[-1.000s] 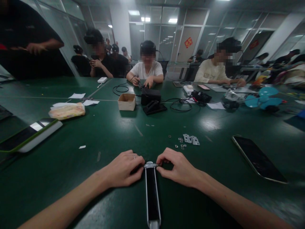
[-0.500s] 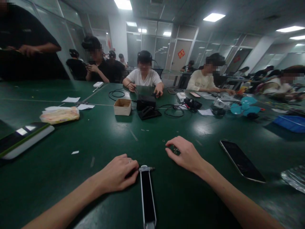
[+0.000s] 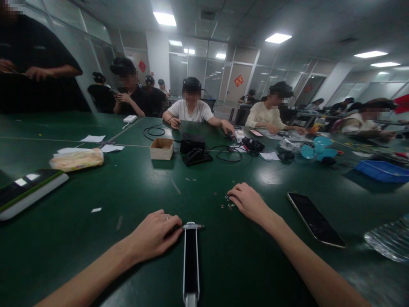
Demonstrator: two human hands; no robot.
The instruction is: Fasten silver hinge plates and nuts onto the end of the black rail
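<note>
Silver frame (image 3: 197, 264) points lengthwise at the person, its far-end rod (image 3: 197, 226) pinched by the nearer left hand (image 3: 156, 233); right hand (image 3: 251, 202) beside nuts (image 3: 223, 206), grip unclear.

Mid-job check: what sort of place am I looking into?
Probably a shared workshop or assembly room: several people sit around a large green table, small metal rings lie by the right hand, and blue fan blades stand farther off.

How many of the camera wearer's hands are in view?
2: the left hand, at the left end of the metal rod; the right hand, at the small metal rings.
</note>
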